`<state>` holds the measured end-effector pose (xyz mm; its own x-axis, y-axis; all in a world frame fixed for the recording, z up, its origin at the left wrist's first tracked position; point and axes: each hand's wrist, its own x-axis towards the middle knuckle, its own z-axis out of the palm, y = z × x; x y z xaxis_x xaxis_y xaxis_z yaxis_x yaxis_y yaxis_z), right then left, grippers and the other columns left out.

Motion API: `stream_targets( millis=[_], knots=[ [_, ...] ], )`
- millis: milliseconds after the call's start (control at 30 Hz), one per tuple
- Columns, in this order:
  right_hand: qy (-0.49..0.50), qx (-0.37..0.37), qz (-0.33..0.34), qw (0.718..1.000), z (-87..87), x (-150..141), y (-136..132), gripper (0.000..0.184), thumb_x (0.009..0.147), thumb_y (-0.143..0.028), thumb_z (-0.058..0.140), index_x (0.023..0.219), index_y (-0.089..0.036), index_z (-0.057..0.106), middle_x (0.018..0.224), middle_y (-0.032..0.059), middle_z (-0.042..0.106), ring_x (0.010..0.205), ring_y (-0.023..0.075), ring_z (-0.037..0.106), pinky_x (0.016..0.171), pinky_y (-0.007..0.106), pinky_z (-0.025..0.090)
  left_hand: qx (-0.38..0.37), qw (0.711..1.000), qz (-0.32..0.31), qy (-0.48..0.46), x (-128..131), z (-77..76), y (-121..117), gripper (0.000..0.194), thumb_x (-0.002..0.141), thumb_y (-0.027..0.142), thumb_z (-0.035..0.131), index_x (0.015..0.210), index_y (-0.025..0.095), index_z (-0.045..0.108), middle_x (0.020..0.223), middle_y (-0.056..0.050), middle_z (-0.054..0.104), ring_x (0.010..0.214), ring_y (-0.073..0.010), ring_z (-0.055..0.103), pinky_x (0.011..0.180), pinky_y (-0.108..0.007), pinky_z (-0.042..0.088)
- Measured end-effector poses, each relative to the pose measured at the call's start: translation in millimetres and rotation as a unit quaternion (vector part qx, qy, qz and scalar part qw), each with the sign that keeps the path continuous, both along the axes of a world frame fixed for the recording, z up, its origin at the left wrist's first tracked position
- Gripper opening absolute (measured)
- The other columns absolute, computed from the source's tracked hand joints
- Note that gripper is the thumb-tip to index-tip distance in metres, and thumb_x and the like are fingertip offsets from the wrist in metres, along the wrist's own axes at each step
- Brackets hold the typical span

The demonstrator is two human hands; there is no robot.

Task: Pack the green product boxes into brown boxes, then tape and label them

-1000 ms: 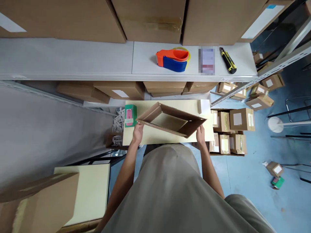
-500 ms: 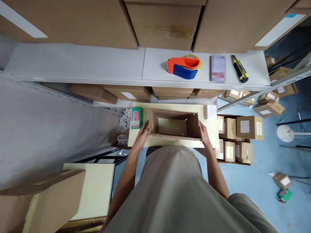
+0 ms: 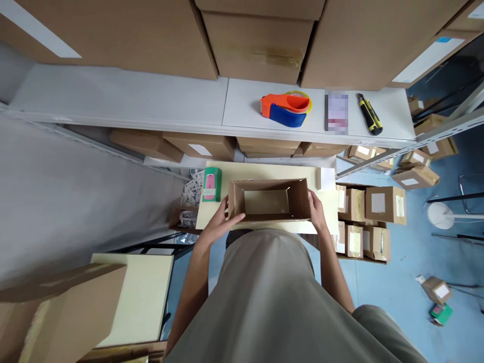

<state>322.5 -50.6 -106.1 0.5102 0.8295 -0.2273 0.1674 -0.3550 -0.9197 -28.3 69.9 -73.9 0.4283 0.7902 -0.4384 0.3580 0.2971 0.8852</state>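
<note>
A cardboard box [image 3: 269,218] stands with its top open over the pale table [image 3: 207,216], in front of my body. Inside it a pale yellowish surface shows at the bottom; whether that is the box's floor or the tabletop, I cannot tell. My left hand [image 3: 223,220] grips the near left corner, its thumb laid over the near rim and its fingers along the left wall. Against the right wall presses my right hand [image 3: 316,209], its fingers partly hidden by the box. A green box with a pink picture [image 3: 212,184] lies left of the carton, a small white box [image 3: 325,178] right of it.
On the shelf [image 3: 151,98] above lie an orange and blue tape dispenser [image 3: 285,109], a blurred card [image 3: 336,112] and a yellow-black utility knife [image 3: 369,114]. Large cartons [image 3: 257,50] line its back. Several packed boxes [image 3: 385,204] stand on the right; another table [image 3: 145,287] is at lower left.
The box has come slightly nearer to my body. My left thumb has moved from beside the box onto its near rim. My right hand stays on the right wall.
</note>
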Motion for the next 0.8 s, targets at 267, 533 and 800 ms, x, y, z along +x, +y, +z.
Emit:
stream_targets(
  millis=[267,533,800],
  knots=[
    [-0.094,0.087,0.000,0.992,19.7,29.9,48.3,0.076,0.097,-0.080,0.069,0.149,-0.025,0.073,0.157,0.0173,0.071,0.123,0.0334,0.075,0.096,0.049,0.067,-0.054,0.997,-0.061,0.007,-6.4,21.4,-10.1,0.121,0.084,0.053,0.095,0.183,0.037,0.028,0.179,-0.016,0.048,0.133,-0.0408,0.075,0.092,-0.055,0.075],
    [-0.181,0.055,0.076,0.979,47.7,39.8,87.1,0.058,0.091,-0.083,0.075,0.103,-0.026,0.081,0.112,0.0096,0.085,0.086,0.0288,0.077,0.085,0.046,0.064,0.042,0.996,-0.070,0.029,-20.0,0.8,-8.8,0.119,0.085,0.050,0.093,0.183,0.033,0.030,0.183,-0.016,0.044,0.155,-0.0403,0.061,0.127,-0.058,0.055],
    [-0.164,0.019,0.090,0.982,53.5,25.5,92.4,0.062,0.093,-0.086,0.071,0.108,-0.026,0.078,0.094,0.0077,0.085,0.076,0.0289,0.078,0.079,0.046,0.066,0.114,0.981,-0.137,0.077,-20.3,16.6,-19.4,0.086,0.097,0.067,0.077,0.173,0.033,0.054,0.187,-0.011,0.038,0.166,-0.0395,0.049,0.112,-0.050,0.067]
  ],
)
